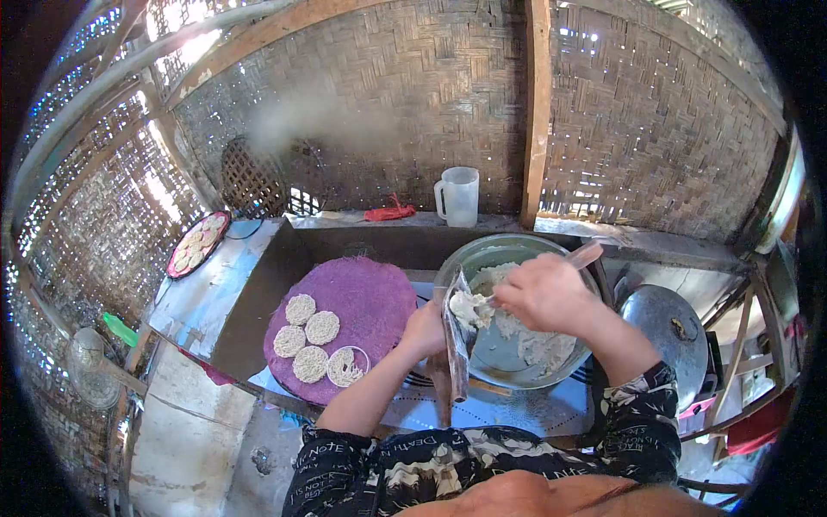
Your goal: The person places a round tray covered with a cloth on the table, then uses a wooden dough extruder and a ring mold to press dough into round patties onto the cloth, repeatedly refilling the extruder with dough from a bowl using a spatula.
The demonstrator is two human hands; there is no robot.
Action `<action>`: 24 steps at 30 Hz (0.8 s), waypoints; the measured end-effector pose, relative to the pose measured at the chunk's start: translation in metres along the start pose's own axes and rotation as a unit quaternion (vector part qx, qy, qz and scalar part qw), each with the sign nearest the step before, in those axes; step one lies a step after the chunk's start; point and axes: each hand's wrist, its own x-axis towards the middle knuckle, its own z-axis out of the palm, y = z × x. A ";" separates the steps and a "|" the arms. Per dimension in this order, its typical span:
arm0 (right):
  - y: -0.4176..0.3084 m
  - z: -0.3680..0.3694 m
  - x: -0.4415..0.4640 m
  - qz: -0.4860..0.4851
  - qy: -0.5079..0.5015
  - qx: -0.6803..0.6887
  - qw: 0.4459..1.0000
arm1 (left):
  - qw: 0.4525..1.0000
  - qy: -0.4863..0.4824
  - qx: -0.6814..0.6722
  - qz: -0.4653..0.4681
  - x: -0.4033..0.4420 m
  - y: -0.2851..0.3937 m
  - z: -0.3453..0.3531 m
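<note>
My left hand (424, 332) is closed on a long, worn wooden press (457, 353) held at the near left rim of a big basin (476, 379). White dough (467, 307) sits in the press's opening. My right hand (547, 293) grips a tool with a flat wooden handle (586, 253), its working end at that dough and partly hidden by my fingers. More crumbly white dough (551, 351) lies in the basin. Left of my hands is a round purple mat (366, 293) with several discs of squiggly dough strands (310, 364). A thin white ring (368, 355) surrounds one at the near edge.
A clear plastic jug (461, 196) and a red bag (389, 212) stand on the back ledge. At far left, a round tray (177, 267) holds more discs. A large lidded pot (659, 332) is at right. Woven walls and a wooden post (536, 112) enclose the space.
</note>
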 end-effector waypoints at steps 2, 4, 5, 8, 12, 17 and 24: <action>-0.002 0.008 0.001 -0.009 -0.029 0.000 1.000 | 1.000 -0.024 -0.004 -0.016 0.000 -0.001 0.002; 0.000 0.009 -0.002 -0.002 -0.006 0.000 1.000 | 1.000 -0.021 -0.011 -0.020 0.001 -0.004 0.002; 0.003 0.009 -0.005 0.000 0.006 0.001 1.000 | 0.999 -0.020 -0.015 -0.023 0.002 -0.007 0.002; 0.032 -0.025 -0.023 0.055 0.148 0.025 0.987 | 0.967 -0.038 -0.245 0.062 0.039 -0.081 0.035; 0.046 -0.013 -0.032 0.123 0.163 0.017 0.979 | 0.720 -0.133 -0.680 -0.040 0.038 -0.063 0.016; 0.045 0.003 -0.037 0.119 0.134 0.137 0.974 | 0.864 -0.112 -0.471 0.142 0.051 -0.069 0.004; 0.041 -0.023 -0.015 0.044 0.136 0.069 0.987 | 0.972 0.045 -0.184 0.140 0.027 -0.050 0.017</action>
